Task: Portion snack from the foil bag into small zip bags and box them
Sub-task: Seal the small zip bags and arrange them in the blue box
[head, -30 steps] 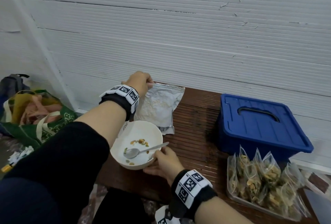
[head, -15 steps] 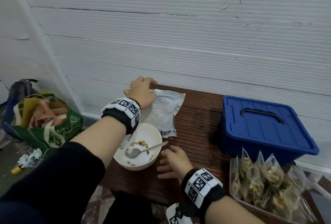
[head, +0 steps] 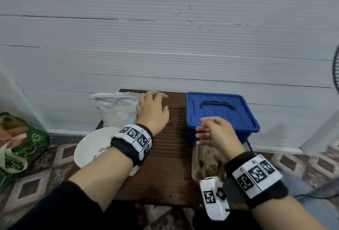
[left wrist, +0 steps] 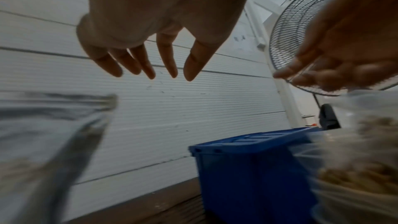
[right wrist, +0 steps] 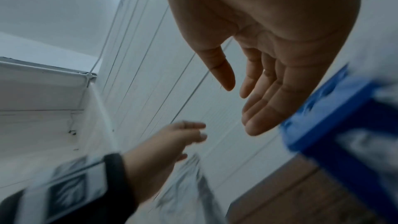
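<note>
I see my left hand (head: 153,113) hanging over the dark slatted wooden counter (head: 165,156), fingers straight and spread, holding nothing, just beside the right edge of the crinkled silver foil snack bag (head: 117,109) lying at the counter's back left. My right hand (head: 218,136) hovers with fingers loosely extended, also holding nothing, in front of the closed blue plastic lidded box (head: 220,112) and above the clear small zip bags of brown snack (head: 207,161), which are blurred and partly hidden by that hand and wrist. I cannot tell whether it touches them. Both wrists carry bands of black-and-white square marker tags; no writing on them or the foil bag is readable. The white round bowl (head: 91,147) sits by the left forearm, partly covered. A green printed shopping bag (head: 23,149) is cut off at the left edge, a wire fan guard (left wrist: 301,28) at the right.
</note>
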